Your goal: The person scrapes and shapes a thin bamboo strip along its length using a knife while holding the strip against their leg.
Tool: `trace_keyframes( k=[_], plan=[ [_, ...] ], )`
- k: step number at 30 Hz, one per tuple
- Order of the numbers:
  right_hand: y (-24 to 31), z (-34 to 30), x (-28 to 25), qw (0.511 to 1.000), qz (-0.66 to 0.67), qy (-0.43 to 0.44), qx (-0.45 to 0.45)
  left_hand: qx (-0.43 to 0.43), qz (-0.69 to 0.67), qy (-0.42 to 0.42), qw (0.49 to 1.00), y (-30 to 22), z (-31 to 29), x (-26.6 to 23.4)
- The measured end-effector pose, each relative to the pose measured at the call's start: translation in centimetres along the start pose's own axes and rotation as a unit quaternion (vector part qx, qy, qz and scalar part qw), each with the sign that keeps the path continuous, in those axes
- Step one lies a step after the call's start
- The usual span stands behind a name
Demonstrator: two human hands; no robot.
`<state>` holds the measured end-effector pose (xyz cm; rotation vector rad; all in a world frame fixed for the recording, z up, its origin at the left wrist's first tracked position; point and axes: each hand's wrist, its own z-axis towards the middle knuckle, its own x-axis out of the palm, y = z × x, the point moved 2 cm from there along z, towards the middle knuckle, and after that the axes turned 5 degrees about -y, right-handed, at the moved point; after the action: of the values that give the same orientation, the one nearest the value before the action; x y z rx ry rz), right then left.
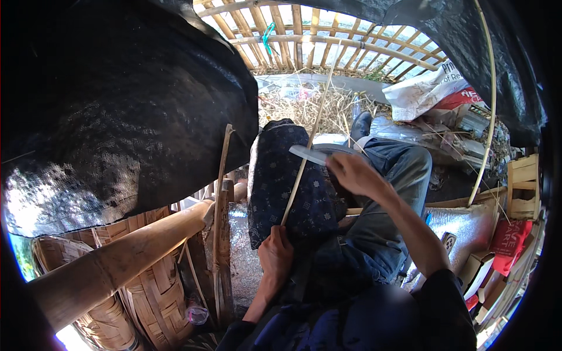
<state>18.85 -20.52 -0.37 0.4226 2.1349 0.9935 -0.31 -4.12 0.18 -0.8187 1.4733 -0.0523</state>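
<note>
My left hand [275, 255] is closed round the lower end of a thin, pale bamboo strip [297, 180]. The strip slants up and away past my knee toward the straw. My right hand [354, 173] grips a knife, and its grey blade [308, 155] lies across the strip about midway along. The knife's handle is hidden in my fingers. Beneath the strip, a dark blue patterned cloth [275, 158] covers my left leg. My right leg, in blue jeans [404, 169], is bent to the side.
A black tarp [117, 105] hangs at the left above a thick bamboo pole [123, 263] and woven bamboo panels [155, 292]. Straw [310, 108] lies ahead, before a bamboo slat fence [328, 38]. At the right are a white-and-red sack [418, 96] and a red bag [510, 245].
</note>
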Motion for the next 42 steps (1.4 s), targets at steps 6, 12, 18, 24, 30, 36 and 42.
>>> trace_keyframes(
  k=[6, 12, 18, 24, 30, 36, 42],
  plan=[
    [-2.2, 0.4, 1.4, 0.977, -0.114, -0.125, -0.128, 0.022, 0.008, -0.015, 1.0, 0.4, -0.3, 0.6],
    [-1.0, -2.1, 3.7, 0.994, -0.071, -0.041, -0.07, 0.01, 0.012, 0.004, 1.0, 0.3, -0.2, 0.4],
    [1.0, -1.6, 2.2, 0.997, -0.022, -0.009, -0.071, 0.008, 0.005, -0.007, 1.0, 0.9, -0.2, 0.8],
    [0.4, 1.6, 0.3, 0.973, -0.158, -0.158, -0.051, -0.01, -0.027, -0.008, 1.0, 1.2, 0.0, 0.6],
    [0.3, -2.7, 5.5, 0.989, -0.07, -0.089, -0.096, -0.018, -0.043, -0.005, 0.999, 0.3, 0.4, 0.5],
    [-0.2, 1.7, -0.1, 0.977, -0.107, -0.185, 0.021, -0.012, -0.053, -0.02, 0.998, 1.0, 0.3, 0.6],
    [-1.5, -2.2, 4.9, 0.98, -0.093, -0.136, -0.113, -0.027, -0.07, -0.019, 0.997, 0.2, 0.4, 0.7]
  ],
)
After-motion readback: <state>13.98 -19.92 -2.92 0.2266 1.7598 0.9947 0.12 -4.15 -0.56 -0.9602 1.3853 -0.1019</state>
